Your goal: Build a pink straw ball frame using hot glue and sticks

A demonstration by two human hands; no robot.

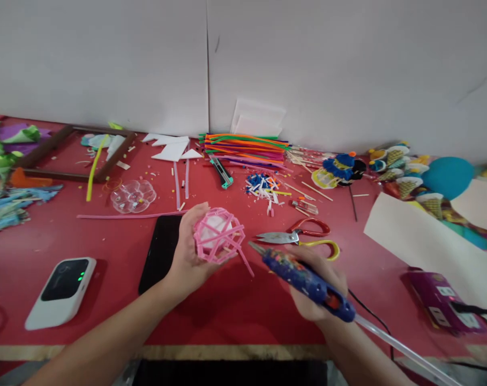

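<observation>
My left hand [189, 254] is wrapped round a pink lattice ball [219, 236] made of thin pink strips, with something white inside it. One loose strip sticks out from its lower right. In my right hand [321, 273] is a blue hot glue gun [303, 279], its metal nozzle pointing left at the ball, a short gap away. A long clear glue stick [399, 346] trails from the gun's back end. Behind the gun lie scissors [301, 237] with one red and one yellow handle, blades toward the ball.
A black phone [157, 249] lies beneath my left wrist, a white device [60, 292] to its left. Farther back are a utility knife [221, 172], colourful pipe cleaners [247, 149], cut scraps [263, 186] and a clear flower-shaped tray [133, 196]. A purple box [440, 300] with a cord stands right.
</observation>
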